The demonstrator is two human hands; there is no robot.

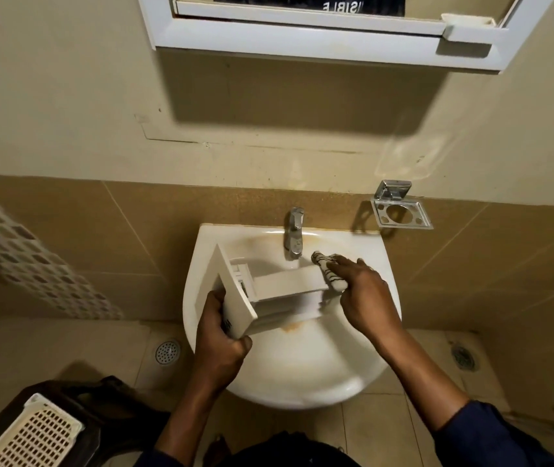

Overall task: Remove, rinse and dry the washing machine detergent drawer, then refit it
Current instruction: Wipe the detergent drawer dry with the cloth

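Detergent drawer (pixel 289 288): light, stiff, likely slippery; being clamped by front panel (pixel 231 288) in left grip (pixel 221 345); cloth (pixel 322 261) being held in right grip (pixel 363 291).

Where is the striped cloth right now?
In the head view, the striped cloth lies under the right hand, against the detergent drawer, over the sink, just right of the tap.

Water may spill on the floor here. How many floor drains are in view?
2. The left drain lies in the floor left of the sink; the right drain lies in the floor to its right. The sink or the person may hide others.
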